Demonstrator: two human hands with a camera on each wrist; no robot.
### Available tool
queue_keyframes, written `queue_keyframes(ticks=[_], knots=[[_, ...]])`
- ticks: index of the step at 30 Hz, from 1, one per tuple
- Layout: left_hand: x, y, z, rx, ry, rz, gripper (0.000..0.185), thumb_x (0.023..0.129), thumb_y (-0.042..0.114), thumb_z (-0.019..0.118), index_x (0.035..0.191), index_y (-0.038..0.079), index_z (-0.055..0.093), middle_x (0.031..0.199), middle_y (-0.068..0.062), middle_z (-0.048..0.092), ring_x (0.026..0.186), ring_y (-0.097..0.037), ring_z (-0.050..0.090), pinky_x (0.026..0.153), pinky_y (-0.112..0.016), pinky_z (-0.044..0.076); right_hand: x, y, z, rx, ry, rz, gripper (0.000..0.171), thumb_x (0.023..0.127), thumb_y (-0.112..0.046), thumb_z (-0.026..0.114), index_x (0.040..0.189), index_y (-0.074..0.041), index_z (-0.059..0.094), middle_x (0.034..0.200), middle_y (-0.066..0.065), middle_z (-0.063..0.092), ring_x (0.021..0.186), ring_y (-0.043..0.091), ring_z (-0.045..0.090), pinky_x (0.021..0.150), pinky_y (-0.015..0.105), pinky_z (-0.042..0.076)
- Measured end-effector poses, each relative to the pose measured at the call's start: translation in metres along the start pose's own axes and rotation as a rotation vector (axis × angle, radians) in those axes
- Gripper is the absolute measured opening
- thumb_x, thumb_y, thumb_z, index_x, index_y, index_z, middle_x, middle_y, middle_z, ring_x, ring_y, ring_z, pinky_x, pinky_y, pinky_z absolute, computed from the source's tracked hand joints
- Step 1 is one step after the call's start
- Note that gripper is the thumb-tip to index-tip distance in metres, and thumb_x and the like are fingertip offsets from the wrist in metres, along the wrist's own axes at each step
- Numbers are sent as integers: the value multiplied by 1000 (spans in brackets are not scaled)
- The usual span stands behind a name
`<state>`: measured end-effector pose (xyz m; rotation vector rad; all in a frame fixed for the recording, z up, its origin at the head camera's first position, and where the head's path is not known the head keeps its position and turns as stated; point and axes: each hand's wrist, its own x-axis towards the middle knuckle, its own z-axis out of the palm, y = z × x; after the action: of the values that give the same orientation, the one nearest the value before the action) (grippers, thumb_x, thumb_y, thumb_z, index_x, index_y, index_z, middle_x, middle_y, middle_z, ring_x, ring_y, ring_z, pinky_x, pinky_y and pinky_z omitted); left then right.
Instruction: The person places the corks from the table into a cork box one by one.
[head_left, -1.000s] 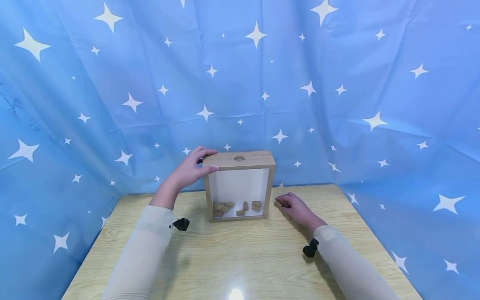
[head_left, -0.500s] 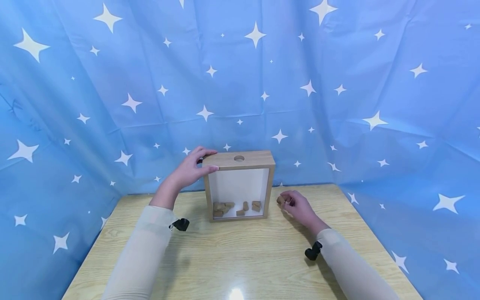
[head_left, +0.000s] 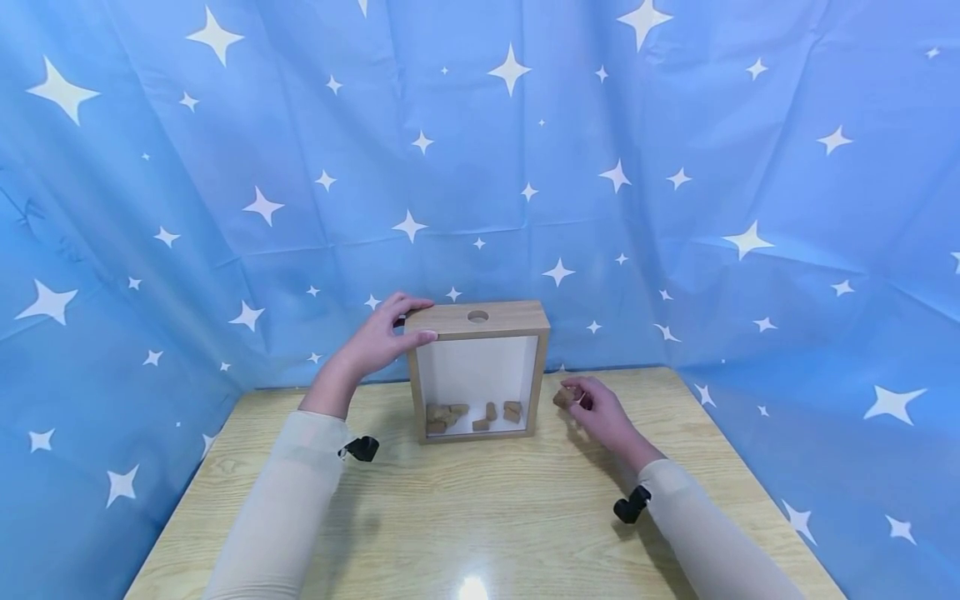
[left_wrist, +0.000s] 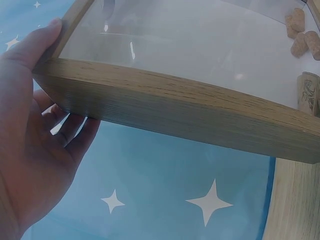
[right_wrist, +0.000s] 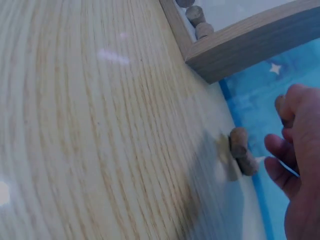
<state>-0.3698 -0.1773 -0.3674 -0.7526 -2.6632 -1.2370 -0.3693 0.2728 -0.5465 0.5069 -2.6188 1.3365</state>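
Note:
An upright wooden shadow box [head_left: 543, 358] with a clear front stands at the back of the table, a round hole [head_left: 477, 317] in its top. Several corks [head_left: 481, 425] lie inside along its bottom. My left hand [head_left: 382, 335] grips the upper left corner, thumb on the front edge and fingers behind; the left wrist view shows that side wall [left_wrist: 175, 112] close up. Right of the box, my right hand [head_left: 603, 417] pinches a cork [right_wrist: 281, 107] between thumb and forefinger. Two more corks [right_wrist: 239, 142] lie together on the table just below that hand.
The pale wood-grain table [head_left: 480, 508] runs back to a blue curtain [head_left: 480, 167] with white stars, which also closes in both sides. Each wrist carries a small black camera [head_left: 632, 505].
My right hand has drawn slightly to the right and away from the box with the cork between its fingers. The left hand and the box have stayed put.

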Motion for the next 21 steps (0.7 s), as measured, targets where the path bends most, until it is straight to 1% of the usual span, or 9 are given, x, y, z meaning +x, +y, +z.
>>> queue_keyframes(ticks=[4, 8, 12, 15, 21], knots=[[0, 0, -1, -8, -1, 4, 72, 103, 52, 78, 163, 19, 56, 154, -2, 50, 149, -35, 44, 122, -65, 38, -1, -5, -3, -14, 14, 4, 47, 101, 2, 65, 146, -11, 72, 111, 9, 62, 88, 21, 56, 72, 29, 52], [1, 0, -1, -9, -3, 7, 72, 103, 53, 77, 163, 20, 56, 154, -2, 50, 149, -35, 44, 122, -65, 37, 0, -11, -8, -14, 33, 0, 41, 104, 1, 65, 142, -11, 75, 116, 10, 64, 91, 23, 55, 74, 30, 49], [1, 0, -1, -2, -2, 4, 72, 103, 55, 77, 162, 22, 56, 153, -1, 50, 148, -34, 45, 122, -64, 38, 0, -19, -12, 21, 55, 1, 35, 105, 2, 63, 135, -7, 78, 112, 11, 63, 89, 24, 54, 72, 30, 47], [1, -1, 0, 5, 0, 0, 71, 102, 57, 76, 162, 24, 57, 153, -1, 51, 148, -34, 45, 122, -63, 39, -1, -26, -15, 37, 70, 5, 34, 104, 2, 61, 133, -4, 77, 107, 10, 61, 88, 24, 54, 70, 29, 47], [-1, 1, 0, 8, 0, -1, 68, 103, 56, 76, 162, 27, 57, 153, 0, 50, 148, -33, 45, 121, -64, 39, 0, -43, -23, 61, 92, -2, 31, 106, -2, 59, 131, -6, 77, 104, 10, 59, 88, 26, 53, 71, 30, 47]])
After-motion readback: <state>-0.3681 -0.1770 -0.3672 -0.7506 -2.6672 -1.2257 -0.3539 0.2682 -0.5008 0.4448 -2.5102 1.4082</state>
